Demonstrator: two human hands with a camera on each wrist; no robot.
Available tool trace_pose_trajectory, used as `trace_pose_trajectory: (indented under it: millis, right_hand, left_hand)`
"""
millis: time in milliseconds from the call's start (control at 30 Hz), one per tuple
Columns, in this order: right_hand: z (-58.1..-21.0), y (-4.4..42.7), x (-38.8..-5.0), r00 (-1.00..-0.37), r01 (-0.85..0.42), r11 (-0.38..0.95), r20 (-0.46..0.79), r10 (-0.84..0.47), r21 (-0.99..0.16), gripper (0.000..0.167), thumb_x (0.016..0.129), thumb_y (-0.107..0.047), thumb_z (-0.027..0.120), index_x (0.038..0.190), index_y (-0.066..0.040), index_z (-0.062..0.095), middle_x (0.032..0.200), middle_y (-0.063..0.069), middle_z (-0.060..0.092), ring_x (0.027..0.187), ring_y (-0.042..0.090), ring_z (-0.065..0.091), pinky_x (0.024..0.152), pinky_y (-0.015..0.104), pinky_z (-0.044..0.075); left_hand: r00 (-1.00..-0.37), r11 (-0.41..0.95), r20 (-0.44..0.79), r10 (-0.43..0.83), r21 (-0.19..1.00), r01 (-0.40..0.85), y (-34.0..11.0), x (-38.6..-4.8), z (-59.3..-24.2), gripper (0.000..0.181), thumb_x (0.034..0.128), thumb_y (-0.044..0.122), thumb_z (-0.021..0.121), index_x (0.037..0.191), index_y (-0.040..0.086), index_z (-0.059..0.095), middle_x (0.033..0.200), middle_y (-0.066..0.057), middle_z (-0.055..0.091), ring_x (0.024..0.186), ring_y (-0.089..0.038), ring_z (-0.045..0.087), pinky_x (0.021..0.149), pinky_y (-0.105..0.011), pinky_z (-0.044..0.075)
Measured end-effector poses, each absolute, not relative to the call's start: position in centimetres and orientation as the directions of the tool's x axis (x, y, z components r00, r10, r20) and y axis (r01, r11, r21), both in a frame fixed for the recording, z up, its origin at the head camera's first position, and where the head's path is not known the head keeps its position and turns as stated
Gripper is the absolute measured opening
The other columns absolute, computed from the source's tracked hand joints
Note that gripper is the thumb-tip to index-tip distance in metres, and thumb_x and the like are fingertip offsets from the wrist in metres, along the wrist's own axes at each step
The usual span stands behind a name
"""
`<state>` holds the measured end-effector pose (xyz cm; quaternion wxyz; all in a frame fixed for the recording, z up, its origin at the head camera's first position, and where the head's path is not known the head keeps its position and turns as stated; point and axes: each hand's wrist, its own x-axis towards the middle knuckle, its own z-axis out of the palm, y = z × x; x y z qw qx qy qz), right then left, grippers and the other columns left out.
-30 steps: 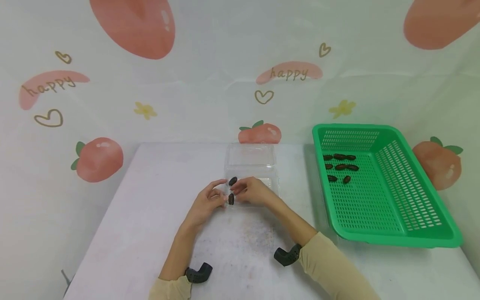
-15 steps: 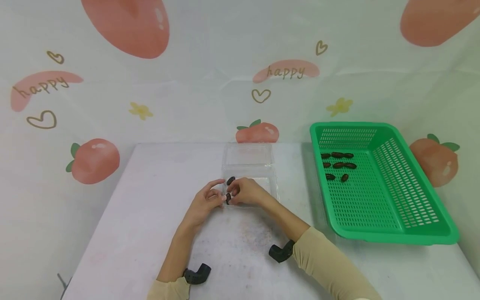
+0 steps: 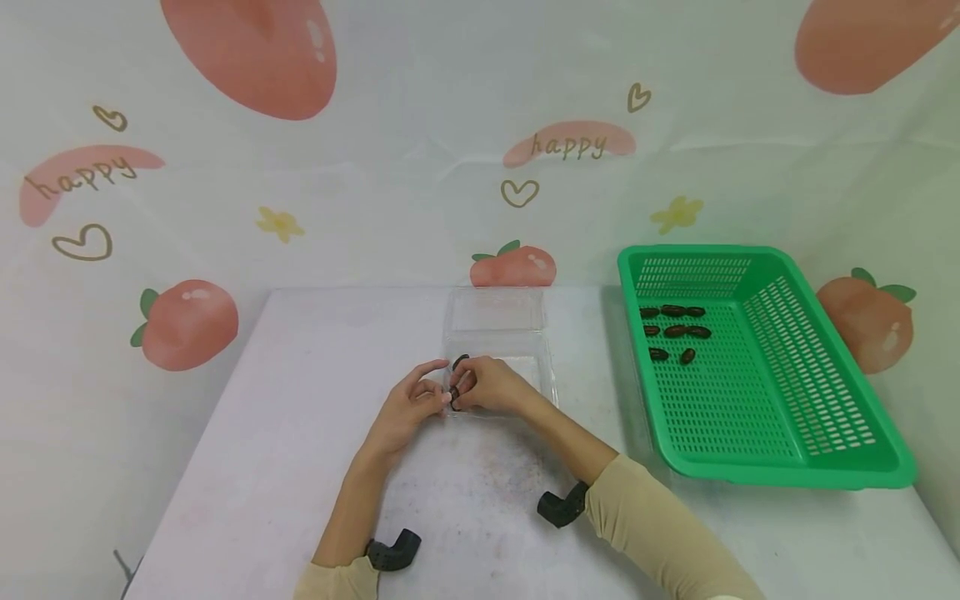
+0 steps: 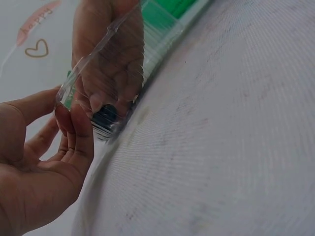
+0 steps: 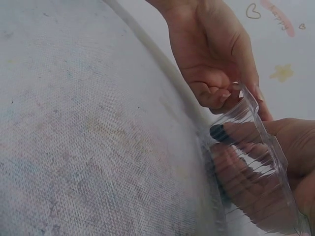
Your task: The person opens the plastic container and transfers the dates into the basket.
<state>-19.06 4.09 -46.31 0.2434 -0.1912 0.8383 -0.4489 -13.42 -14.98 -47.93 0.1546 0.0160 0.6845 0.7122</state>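
Observation:
A clear plastic box (image 3: 551, 367) stands at mid-table, its lid (image 3: 495, 310) folded back toward the wall. With thumb and fingertips, my left hand (image 3: 405, 406) pinches the box's left rim; the left wrist view shows this grip at a corner. My right hand (image 3: 498, 386) reaches inside and pinches a dark date (image 3: 454, 395) at the near left. Through the clear wall, that date (image 4: 105, 117) shows dark at the right fingertips. Just beyond it lies another date (image 3: 460, 361), partly covered by the right fingers.
A green slotted basket (image 3: 780, 479) stands on the right side of the table. Several brown dates (image 3: 675, 331) lie in rows at its left. Behind the table hangs a printed white cloth (image 3: 405, 192). Black curved pieces (image 3: 562, 505) sit at both wrists.
My right hand has moved slightly left and closed its fingertips around the near date. The left hand stays at the box rim. The whole view has shifted a little.

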Motion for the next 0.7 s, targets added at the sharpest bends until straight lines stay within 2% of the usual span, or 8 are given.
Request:
trace_pose_trajectory:
  millis: [200, 333, 533, 700]
  right_hand:
    - [-45.9, 4.6, -19.0, -0.821, -0.051, 0.461, -0.225, -0.525, -0.886, 0.023, 0.083, -0.007, 0.078, 0.102, -0.011, 0.068, 0.084, 0.002, 0.068, 0.068, 0.013, 0.065, 0.062, 0.026, 0.054]
    - [-45.5, 5.5, -18.9, -0.825, -0.034, 0.419, -0.211, -0.524, -0.908, 0.023, 0.086, -0.005, 0.073, 0.107, -0.011, 0.069, 0.092, 0.005, 0.068, 0.071, 0.021, 0.068, 0.063, 0.030, 0.056]
    - [-44.3, 7.0, -18.8, -0.844, -0.026, 0.344, -0.164, -0.511, -0.939, 0.024, 0.091, -0.009, 0.069, 0.114, -0.010, 0.071, 0.100, 0.006, 0.070, 0.091, 0.032, 0.068, 0.077, 0.041, 0.057]
    - [-43.1, 8.3, -18.7, -0.858, -0.024, 0.310, -0.140, -0.495, -0.951, 0.026, 0.091, -0.010, 0.069, 0.117, -0.010, 0.071, 0.100, 0.005, 0.072, 0.097, 0.033, 0.067, 0.080, 0.040, 0.056]
  left_hand:
    - [-0.952, -0.016, -0.201, 0.232, 0.977, -0.210, -14.8, -13.5, -47.7, 0.057, 0.0918, 0.009, 0.071, 0.144, 0.016, 0.049, 0.095, -0.008, 0.055, 0.081, -0.019, 0.058, 0.078, -0.031, 0.051]
    - [-0.950, -0.015, -0.201, 0.238, 0.977, -0.210, -14.7, -13.5, -47.9, 0.057, 0.0921, 0.008, 0.070, 0.144, 0.014, 0.049, 0.095, -0.007, 0.055, 0.082, -0.019, 0.058, 0.079, -0.031, 0.052]
    - [-0.955, -0.018, -0.200, 0.219, 0.978, -0.209, -14.7, -13.4, -47.9, 0.054, 0.0919, 0.003, 0.068, 0.142, 0.014, 0.051, 0.093, -0.007, 0.054, 0.080, -0.019, 0.057, 0.076, -0.030, 0.052]
    - [-0.955, -0.015, -0.192, 0.227, 0.980, -0.200, -14.8, -13.6, -48.0, 0.056, 0.0916, 0.002, 0.068, 0.144, 0.011, 0.049, 0.092, -0.006, 0.053, 0.079, -0.018, 0.058, 0.076, -0.030, 0.052]
